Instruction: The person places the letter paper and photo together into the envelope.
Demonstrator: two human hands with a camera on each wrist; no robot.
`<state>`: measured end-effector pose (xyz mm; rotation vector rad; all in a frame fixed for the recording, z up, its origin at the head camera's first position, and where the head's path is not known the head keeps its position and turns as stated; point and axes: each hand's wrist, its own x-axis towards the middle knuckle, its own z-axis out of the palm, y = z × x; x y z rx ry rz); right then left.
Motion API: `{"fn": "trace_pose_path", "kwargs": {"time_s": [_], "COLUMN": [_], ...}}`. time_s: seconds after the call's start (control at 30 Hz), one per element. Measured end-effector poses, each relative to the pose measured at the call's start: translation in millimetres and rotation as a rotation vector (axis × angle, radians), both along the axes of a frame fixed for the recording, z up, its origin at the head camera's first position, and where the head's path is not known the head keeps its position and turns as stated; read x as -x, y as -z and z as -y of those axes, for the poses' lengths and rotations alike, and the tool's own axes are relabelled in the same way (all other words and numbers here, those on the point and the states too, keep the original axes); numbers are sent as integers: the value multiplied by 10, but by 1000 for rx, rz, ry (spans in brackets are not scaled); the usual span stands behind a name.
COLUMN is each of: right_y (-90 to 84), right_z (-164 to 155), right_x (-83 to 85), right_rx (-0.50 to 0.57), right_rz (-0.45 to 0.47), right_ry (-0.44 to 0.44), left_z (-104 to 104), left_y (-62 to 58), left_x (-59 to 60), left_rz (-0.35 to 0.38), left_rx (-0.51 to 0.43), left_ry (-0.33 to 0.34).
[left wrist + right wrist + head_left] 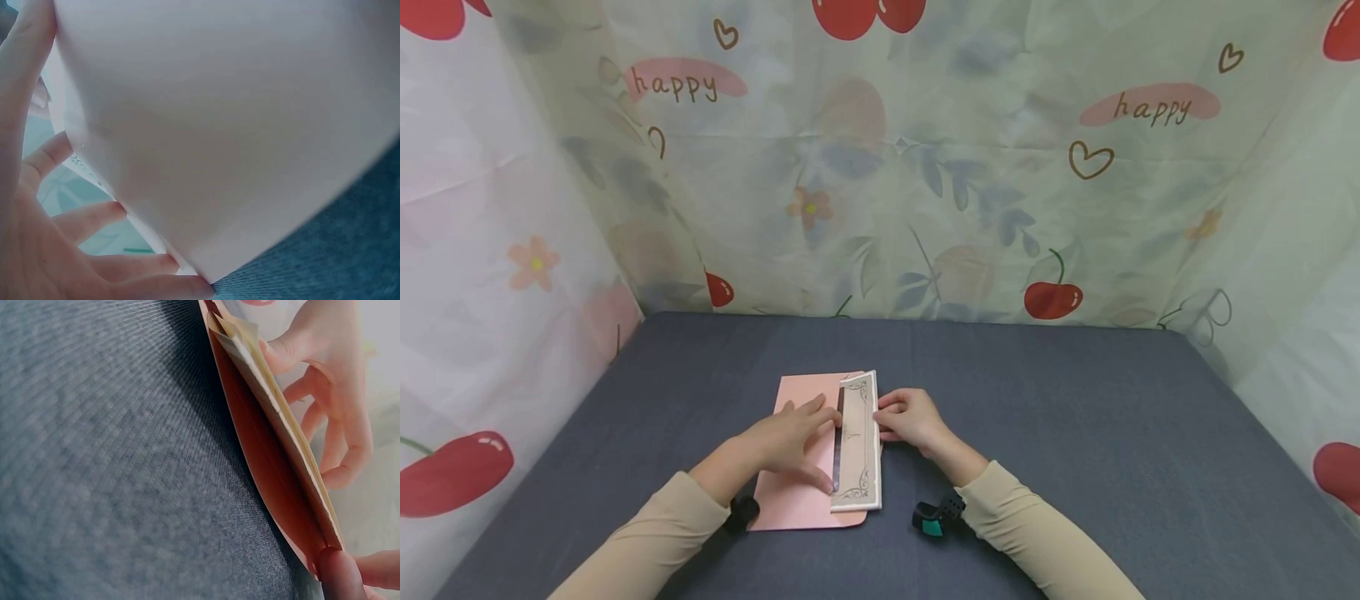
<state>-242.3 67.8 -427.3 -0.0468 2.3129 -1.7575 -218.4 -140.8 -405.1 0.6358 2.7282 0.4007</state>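
A pink paper folder point(801, 512) lies on the dark table, and a cream card with a scrollwork border point(856, 450) covers its right side. My left hand point(793, 442) reaches over the folder with fingers spread, its fingertips along the card's left edge. In the left wrist view those fingers point(90, 222) meet the edge of a large pale sheet point(206, 137). My right hand point(913, 419) pinches the card's right edge between thumb and fingers. The right wrist view shows the thumb point(340, 572) where card and pink layer point(250, 450) meet, with a gap between the layers beyond it.
A dark grey cloth point(1037, 417) covers the table. Black bands with small devices point(936, 517) sit at both wrists. A patterned curtain point(925, 208) hangs behind the table and along both sides.
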Motion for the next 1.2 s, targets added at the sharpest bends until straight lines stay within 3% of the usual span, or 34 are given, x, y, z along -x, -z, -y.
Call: {"fn": "trace_pose_path", "kwargs": {"time_s": [0.9,1.2], "right_y": [-27,-27], "right_z": [83,92], "right_x": [-21,-52], "right_rx": [-32,-31], "right_rz": [-32,-52], "right_ry": [6,-1], "left_z": [12,6], "left_y": [6,11], "left_x": [8,9], "left_rz": [-8,-5], "left_rx": [3,9], "left_ry": [35,20]}}
